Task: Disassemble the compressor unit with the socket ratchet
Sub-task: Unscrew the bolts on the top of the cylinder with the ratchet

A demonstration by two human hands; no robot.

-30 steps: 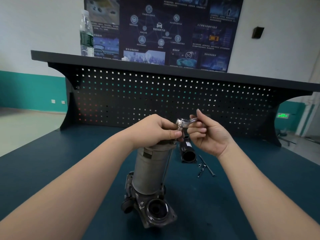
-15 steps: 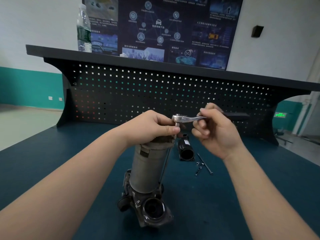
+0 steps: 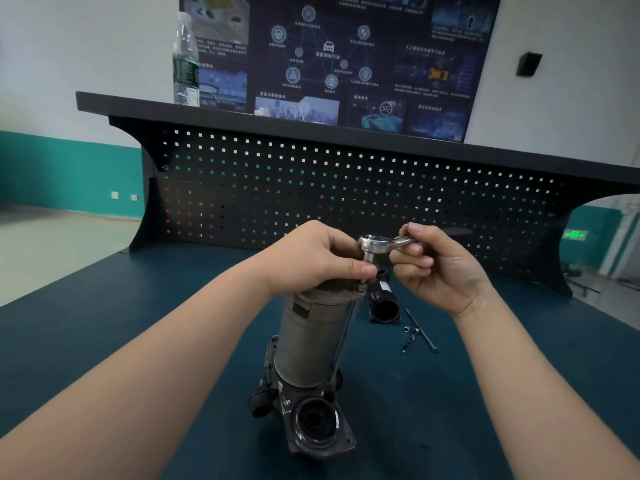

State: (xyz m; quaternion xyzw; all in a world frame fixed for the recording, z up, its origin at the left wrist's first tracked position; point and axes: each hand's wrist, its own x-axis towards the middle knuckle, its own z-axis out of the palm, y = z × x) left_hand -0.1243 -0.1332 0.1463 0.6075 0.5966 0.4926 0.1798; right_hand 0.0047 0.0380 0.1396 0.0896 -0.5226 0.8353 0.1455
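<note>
The grey compressor unit [image 3: 311,344] stands upright on the dark teal bench, its flanged port facing me at the bottom. A long thin bolt [image 3: 343,341] runs down its right side. My left hand [image 3: 318,258] grips the top of the cylinder, thumb and fingers closed around the socket just under the ratchet head. The chrome socket ratchet [image 3: 375,244] sits on top of that bolt, its handle pointing right. My right hand [image 3: 440,268] holds the handle between curled fingers and thumb.
A black cylindrical part [image 3: 383,303] lies behind the compressor. Loose bolts and small sockets [image 3: 417,332] lie to its right. A perforated back panel [image 3: 346,195] and shelf with a water bottle [image 3: 186,62] close off the far side of the bench.
The ratchet handle has swung between frames, from angled toward me to pointing right. My left hand has stayed on the top of the compressor.
</note>
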